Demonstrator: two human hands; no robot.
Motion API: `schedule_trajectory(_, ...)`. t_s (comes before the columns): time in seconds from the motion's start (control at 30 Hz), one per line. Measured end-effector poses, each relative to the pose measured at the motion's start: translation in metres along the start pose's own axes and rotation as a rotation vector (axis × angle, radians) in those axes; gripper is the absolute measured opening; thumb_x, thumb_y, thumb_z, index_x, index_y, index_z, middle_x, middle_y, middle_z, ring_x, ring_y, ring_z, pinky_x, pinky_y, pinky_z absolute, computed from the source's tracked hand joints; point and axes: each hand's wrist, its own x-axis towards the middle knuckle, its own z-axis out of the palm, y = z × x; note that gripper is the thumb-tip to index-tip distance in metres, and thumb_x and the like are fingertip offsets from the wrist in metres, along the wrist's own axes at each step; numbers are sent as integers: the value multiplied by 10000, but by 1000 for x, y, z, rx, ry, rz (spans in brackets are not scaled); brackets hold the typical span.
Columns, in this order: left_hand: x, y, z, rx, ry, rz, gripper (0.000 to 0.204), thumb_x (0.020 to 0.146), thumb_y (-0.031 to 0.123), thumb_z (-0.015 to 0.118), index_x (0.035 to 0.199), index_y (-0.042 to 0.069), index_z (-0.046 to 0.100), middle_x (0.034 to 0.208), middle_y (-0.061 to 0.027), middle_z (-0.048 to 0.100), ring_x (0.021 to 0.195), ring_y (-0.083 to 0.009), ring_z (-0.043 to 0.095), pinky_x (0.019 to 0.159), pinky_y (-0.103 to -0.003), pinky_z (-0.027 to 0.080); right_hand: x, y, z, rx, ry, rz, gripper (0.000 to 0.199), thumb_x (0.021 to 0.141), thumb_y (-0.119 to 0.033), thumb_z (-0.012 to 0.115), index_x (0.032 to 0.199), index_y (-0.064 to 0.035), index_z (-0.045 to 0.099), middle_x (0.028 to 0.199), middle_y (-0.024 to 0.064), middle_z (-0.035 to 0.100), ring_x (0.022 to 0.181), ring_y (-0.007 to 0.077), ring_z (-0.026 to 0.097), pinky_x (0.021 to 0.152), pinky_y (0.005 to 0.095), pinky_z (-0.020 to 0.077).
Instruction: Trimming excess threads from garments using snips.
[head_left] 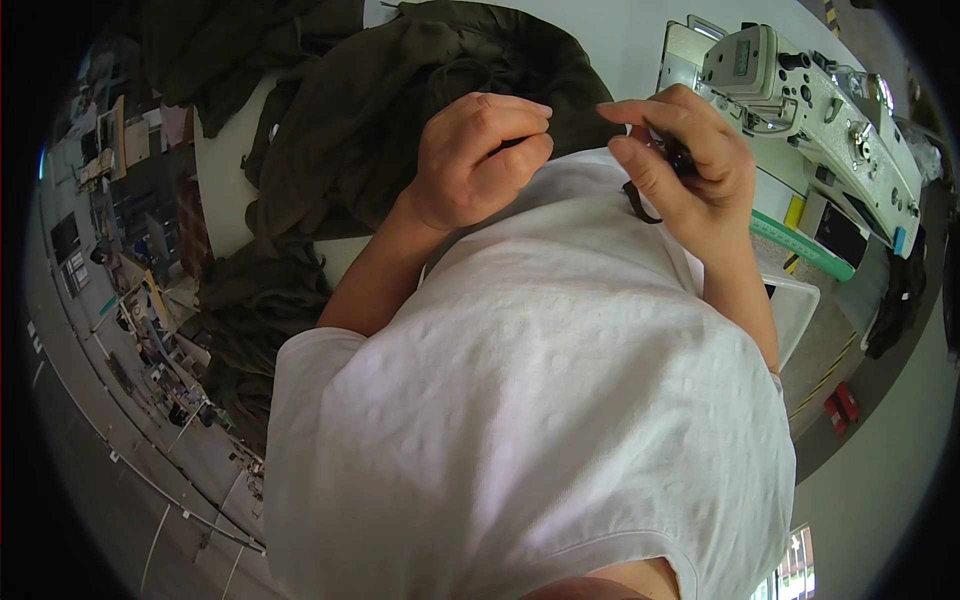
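My left hand (480, 160) is raised over the dark olive cloth (350, 130), with thumb and fingers closed in a pinch. What it pinches, if anything, is too small to make out. Opposite it, a short gap away, my right hand (695, 165) has its thumb and index finger apart. Its other fingers curl round a small dark thing (672, 152) in the palm, from which a black loop hangs; its kind is mostly hidden. The cloth lies heaped and wrinkled on the pale table (225, 180) beyond and left of my left hand.
A white sewing machine (815, 110) stands to the right, close to my right hand. Below it are a green ruler-like strip (800, 243) and a white bin (797, 315). More dark cloth (255, 310) hangs at the left. A red object (842, 407) lies on the floor at right.
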Motion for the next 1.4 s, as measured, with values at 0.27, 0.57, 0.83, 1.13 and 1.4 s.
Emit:
schedule_trajectory(0.27,0,2,-2,-45,-38,-45,332,610,-167,655,868,19,563,870,-95,542,755,-259,661,570,-303,534,4,-8,10,-538,-239,-137,120,769,55,587,873,-5,581,827,104,556,602,190,549,539,308,447)
schedule_trajectory(0.57,2,1,3,-71,-26,-109,258,626,-131,648,819,26,576,851,-82,555,724,-234,644,558,-286,524,12,3,0,-45,-289,8,77,849,40,458,894,-20,475,859,95,526,721,180,518,642,282,433)
schedule_trajectory(0.83,3,-6,1,-75,15,-114,118,676,-49,645,706,42,578,813,-53,576,666,-173,603,528,-254,493,21,10,-11,170,-436,218,38,923,-13,409,895,-18,435,855,87,523,736,173,483,651,300,419)
schedule_trajectory(1.13,-1,-18,-11,37,57,-70,132,672,-53,660,696,40,569,800,-52,572,697,-190,627,529,-262,493,28,72,-69,-732,257,97,173,867,26,528,1023,-49,540,948,7,594,583,123,400,552,234,383)
schedule_trajectory(1.4,0,-13,-7,23,47,-70,125,699,-40,673,732,37,581,807,-51,575,657,-188,600,522,-264,476,12,17,-6,-12,-212,232,249,820,19,636,1058,-40,590,895,-23,618,580,36,367,510,205,345)
